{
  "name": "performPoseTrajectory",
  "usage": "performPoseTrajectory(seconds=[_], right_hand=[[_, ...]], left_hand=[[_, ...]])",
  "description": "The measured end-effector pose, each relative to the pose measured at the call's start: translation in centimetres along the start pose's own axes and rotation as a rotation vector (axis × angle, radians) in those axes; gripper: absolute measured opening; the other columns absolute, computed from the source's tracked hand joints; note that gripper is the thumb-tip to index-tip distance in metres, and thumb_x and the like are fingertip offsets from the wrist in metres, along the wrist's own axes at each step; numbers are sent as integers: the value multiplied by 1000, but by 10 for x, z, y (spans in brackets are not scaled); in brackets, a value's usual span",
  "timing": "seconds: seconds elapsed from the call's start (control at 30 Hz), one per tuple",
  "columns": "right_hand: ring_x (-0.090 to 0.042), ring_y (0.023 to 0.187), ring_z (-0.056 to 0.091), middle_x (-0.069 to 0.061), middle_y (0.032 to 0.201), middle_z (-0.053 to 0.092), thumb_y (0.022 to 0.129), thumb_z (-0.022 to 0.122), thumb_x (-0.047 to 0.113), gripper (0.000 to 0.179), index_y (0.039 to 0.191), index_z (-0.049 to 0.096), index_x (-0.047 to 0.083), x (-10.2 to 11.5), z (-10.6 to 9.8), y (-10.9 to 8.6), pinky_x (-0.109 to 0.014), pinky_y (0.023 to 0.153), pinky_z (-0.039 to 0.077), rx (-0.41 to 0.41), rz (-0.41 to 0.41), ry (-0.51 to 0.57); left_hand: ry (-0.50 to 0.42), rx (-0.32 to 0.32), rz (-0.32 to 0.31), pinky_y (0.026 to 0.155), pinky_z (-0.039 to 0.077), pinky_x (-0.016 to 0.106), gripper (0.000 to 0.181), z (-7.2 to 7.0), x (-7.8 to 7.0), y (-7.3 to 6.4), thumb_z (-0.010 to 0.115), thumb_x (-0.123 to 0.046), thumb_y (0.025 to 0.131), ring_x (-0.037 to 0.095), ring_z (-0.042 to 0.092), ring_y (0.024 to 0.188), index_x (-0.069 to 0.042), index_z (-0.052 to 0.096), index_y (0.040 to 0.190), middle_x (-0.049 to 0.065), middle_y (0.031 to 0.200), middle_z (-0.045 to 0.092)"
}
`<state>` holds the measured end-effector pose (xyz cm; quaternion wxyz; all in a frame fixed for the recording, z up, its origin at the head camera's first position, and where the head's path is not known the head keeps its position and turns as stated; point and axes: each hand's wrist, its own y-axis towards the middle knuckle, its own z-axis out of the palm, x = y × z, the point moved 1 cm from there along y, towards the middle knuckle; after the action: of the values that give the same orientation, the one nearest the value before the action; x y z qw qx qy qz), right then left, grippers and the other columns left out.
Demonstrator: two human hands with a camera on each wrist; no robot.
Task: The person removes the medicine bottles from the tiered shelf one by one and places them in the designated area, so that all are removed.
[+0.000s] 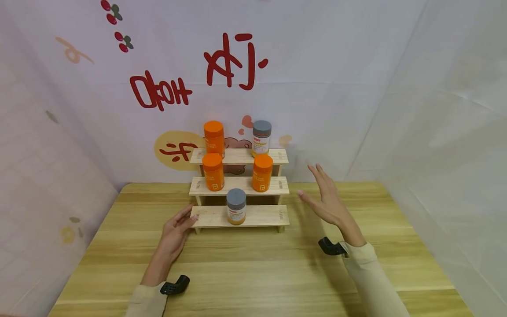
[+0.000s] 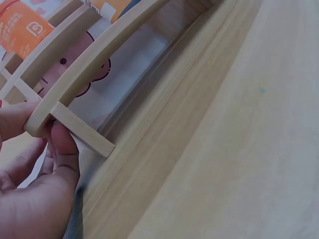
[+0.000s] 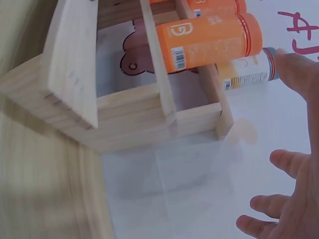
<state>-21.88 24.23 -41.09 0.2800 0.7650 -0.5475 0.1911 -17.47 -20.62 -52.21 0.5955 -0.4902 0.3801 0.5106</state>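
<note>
A three-step wooden display rack [image 1: 265,215] stands against the back wall. My left hand [image 1: 173,235] pinches the left end of its lowest step, a finger curled under the board in the left wrist view. To the right of the rack, my right hand [image 1: 328,202] hovers with fingers spread, touching nothing. On the lowest step stands a grey-capped bottle [image 1: 236,207]. The middle step carries two orange bottles, a left one [image 1: 214,174] and a right one [image 1: 262,175]. On the top step are another orange bottle [image 1: 214,137] and a second grey-capped bottle [image 1: 261,138].
The wood-grain table [image 1: 245,273] extends in front of the rack and to both sides. A white wall cloth [image 1: 325,88] with red characters and printed pictures hangs behind. Black devices, a left one [image 1: 175,285] and a right one [image 1: 332,246], sit at the wrists.
</note>
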Motion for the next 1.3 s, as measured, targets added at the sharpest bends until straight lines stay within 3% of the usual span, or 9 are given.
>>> performPoseTrajectory(seconds=[0.33,0.53,0.77,1.1,1.3], right_hand=[[-40,159,10,-6,174,8,99,64,49,85,166,15,32,13,-6,19,-73,119,18,-22,-26,47],[-36,153,29,-4,171,22,100,64,48,80,165,20,32,19,-8,29,-60,119,32,-43,-46,112],[-35,150,37,-5,168,30,101,64,45,76,163,22,34,29,-11,44,-57,118,35,-39,-70,186],[-35,148,41,-11,166,33,100,65,46,74,162,25,37,40,-12,57,-56,119,37,15,-21,294],[-36,146,44,-8,164,36,98,67,49,79,163,26,31,47,-12,67,-58,115,41,31,10,322]], left_hand=[[-44,6,25,98,50,14,66,1,4,2,64,-6,102,0,58,117,-5,33,160,-2,140,47],[-27,18,22,97,49,13,67,1,4,1,63,-9,102,-2,57,118,-4,31,161,6,154,37],[-32,16,14,91,51,13,66,-1,4,1,63,-6,102,-3,59,115,-4,32,161,5,155,36],[-2,19,12,87,51,14,66,-1,1,0,64,-9,102,2,59,110,-5,33,160,-3,132,48],[-13,28,3,93,50,13,66,0,0,0,63,-8,103,0,58,113,-5,31,161,-2,139,44]])
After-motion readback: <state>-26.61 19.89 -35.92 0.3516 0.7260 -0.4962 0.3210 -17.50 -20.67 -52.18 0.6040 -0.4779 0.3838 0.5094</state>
